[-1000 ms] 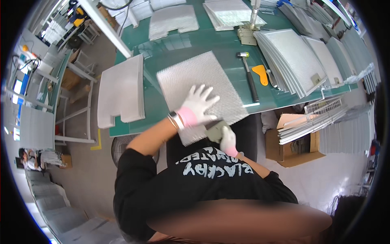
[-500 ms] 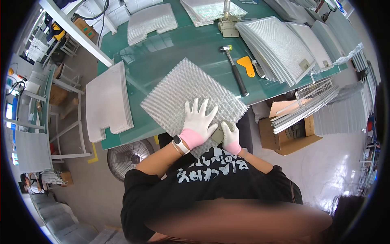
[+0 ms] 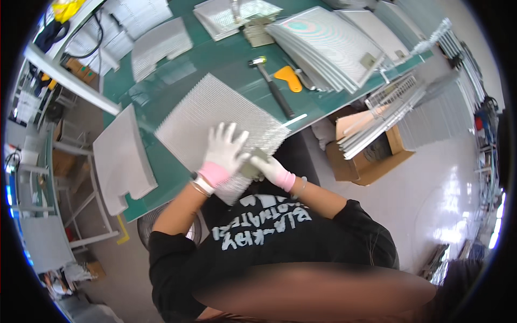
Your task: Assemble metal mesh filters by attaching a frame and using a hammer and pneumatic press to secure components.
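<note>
A square of silvery mesh lies turned cornerwise on the green table, its near corner reaching past the edge toward my shirt. My left hand, in a white glove with a pink cuff, rests spread on it. Gloved the same way, my right hand grips a small grey-green flat piece against the mesh's near right edge. The piece sits close by my left thumb. My right fingers partly cover it, so its full shape is hidden.
A hammer, an orange scraper and stacked mesh panels lie to the right on the green table. More panels overhang its left edge. Grey-green pieces sit farther back. On the floor stands a carton.
The view has turned and shifted. My right hand has moved left along the mesh's near edge with the grey-green piece, closer to my left hand. My left hand stays spread on the mesh.
</note>
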`<action>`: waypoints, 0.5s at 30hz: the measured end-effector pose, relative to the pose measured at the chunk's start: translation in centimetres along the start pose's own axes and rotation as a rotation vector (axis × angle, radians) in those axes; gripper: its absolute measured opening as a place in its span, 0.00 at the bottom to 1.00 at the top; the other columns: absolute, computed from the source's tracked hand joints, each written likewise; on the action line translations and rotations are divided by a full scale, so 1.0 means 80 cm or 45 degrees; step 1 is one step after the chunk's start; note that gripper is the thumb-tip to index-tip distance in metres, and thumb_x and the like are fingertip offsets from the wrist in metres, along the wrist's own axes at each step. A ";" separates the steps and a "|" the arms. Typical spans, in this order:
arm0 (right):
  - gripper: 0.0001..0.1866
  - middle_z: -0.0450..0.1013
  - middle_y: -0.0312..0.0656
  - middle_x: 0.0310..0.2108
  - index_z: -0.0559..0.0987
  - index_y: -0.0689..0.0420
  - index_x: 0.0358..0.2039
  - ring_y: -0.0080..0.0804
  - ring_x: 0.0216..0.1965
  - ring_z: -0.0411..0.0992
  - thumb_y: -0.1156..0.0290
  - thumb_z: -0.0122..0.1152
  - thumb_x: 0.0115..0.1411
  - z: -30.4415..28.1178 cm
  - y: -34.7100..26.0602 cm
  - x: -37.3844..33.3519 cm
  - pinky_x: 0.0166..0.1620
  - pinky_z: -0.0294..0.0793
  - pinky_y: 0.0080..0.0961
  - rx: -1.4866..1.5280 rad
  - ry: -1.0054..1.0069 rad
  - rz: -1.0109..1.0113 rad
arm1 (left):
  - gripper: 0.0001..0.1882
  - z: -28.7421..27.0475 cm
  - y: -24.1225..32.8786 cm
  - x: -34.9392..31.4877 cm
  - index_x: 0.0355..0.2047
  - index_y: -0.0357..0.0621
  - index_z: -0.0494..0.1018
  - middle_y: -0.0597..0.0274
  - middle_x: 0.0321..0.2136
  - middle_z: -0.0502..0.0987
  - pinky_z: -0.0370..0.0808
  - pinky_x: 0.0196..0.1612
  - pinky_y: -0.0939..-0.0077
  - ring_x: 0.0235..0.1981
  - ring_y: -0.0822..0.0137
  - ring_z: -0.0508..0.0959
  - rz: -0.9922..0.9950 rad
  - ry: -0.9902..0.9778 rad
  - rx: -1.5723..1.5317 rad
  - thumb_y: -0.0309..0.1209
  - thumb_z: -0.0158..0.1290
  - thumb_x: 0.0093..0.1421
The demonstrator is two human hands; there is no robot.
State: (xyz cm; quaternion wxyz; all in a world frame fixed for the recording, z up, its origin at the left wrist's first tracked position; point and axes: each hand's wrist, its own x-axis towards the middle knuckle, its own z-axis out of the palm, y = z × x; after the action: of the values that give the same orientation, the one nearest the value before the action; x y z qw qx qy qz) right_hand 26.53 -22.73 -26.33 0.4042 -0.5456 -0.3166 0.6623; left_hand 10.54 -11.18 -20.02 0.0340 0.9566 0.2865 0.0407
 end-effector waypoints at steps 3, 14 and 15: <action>0.30 0.78 0.52 0.39 0.76 0.64 0.47 0.43 0.42 0.77 0.48 0.58 0.56 -0.056 -0.015 -0.004 0.48 0.74 0.32 -1.013 -0.101 -0.421 | 0.30 -0.024 -0.054 0.013 0.60 0.53 0.64 0.48 0.62 0.59 0.46 0.65 0.39 0.64 0.41 0.54 0.085 0.059 0.064 0.46 0.52 0.59; 0.10 0.75 0.39 0.38 0.81 0.47 0.36 0.41 0.42 0.75 0.67 0.55 0.55 -0.304 -0.004 -0.084 0.43 0.75 0.36 -2.121 0.445 0.033 | 0.16 0.052 0.081 -0.065 0.47 0.39 0.73 0.50 0.44 0.76 0.69 0.55 0.58 0.48 0.50 0.74 0.464 0.064 -1.177 0.28 0.52 0.58; 0.09 0.75 0.39 0.36 0.81 0.48 0.36 0.41 0.40 0.75 0.67 0.55 0.55 -0.285 -0.011 -0.088 0.42 0.76 0.36 -2.006 0.464 -0.250 | 0.17 0.081 0.089 -0.076 0.50 0.39 0.72 0.52 0.47 0.76 0.70 0.55 0.63 0.49 0.54 0.75 0.275 -0.158 -1.349 0.29 0.52 0.60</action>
State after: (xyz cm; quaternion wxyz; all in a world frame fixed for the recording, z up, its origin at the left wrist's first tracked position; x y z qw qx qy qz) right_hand 49.57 -29.00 -26.94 0.0031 -0.7389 -0.6652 0.1075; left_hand 9.98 -20.69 -26.18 0.5240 0.8331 0.1243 0.1263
